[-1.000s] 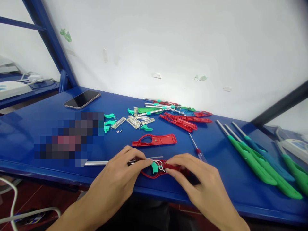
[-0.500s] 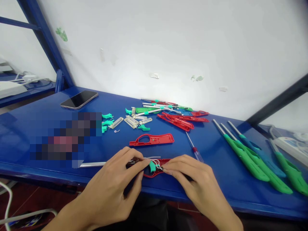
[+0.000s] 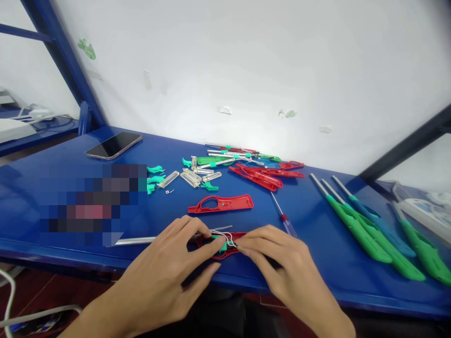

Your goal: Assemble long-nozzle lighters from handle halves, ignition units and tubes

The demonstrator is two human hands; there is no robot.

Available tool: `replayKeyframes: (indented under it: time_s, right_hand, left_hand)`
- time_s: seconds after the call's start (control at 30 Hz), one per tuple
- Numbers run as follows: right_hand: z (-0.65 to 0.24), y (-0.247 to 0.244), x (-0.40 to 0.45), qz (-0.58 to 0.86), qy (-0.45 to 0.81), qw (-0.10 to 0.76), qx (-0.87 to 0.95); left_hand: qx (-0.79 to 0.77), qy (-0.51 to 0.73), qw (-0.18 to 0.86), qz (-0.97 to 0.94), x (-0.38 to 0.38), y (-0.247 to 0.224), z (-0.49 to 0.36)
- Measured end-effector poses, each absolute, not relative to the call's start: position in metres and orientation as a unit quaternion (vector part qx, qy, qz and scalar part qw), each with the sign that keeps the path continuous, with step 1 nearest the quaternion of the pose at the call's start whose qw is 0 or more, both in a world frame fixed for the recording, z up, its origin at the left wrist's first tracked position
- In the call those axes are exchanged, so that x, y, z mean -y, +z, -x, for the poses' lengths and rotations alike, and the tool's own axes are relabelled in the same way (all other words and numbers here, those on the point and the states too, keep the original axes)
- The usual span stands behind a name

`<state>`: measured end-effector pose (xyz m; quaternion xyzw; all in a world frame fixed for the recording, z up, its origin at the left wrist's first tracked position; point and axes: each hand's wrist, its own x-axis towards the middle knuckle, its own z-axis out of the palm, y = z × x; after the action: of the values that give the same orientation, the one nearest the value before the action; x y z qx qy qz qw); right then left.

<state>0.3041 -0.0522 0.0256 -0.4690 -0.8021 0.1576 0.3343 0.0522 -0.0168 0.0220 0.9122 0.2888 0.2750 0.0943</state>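
Between my hands lies an open red lighter shell half (image 3: 241,235) at the table's front edge. A green trigger (image 3: 222,245) sits in it, with a thin white wire (image 3: 225,232) looping over. My left hand (image 3: 172,267) presses the trigger down with a fingertip, its thumb apart below. From under that hand a metal tube (image 3: 136,241) sticks out to the left. My right hand (image 3: 282,258) pinches the wire's end at the shell's right part; the fingertips hide the exact contact. Just beyond lies another red shell half (image 3: 232,203), its inner side up.
Farther back lie clear fuel tanks (image 3: 190,178), green triggers (image 3: 155,180), red shell halves (image 3: 257,177) and metal tubes (image 3: 214,164). A screwdriver (image 3: 288,225) rests right of centre. Several green and blue lighters (image 3: 362,230) lie at right; a phone (image 3: 114,145) is back left.
My left thumb has moved away from the index finger, and that fingertip now covers more of the trigger. The trigger sits lower in the shell. My right hand keeps its pinch.
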Motion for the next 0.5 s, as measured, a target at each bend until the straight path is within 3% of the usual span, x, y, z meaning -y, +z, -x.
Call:
replayKeyframes:
  time_s: [0.5]
  right_hand:
    - [-0.298,0.025,0.065,0.490,0.082,0.273,0.824]
  left_hand:
    - [-0.280,0.267,0.081,-0.919,0.015,0.021,-0.053]
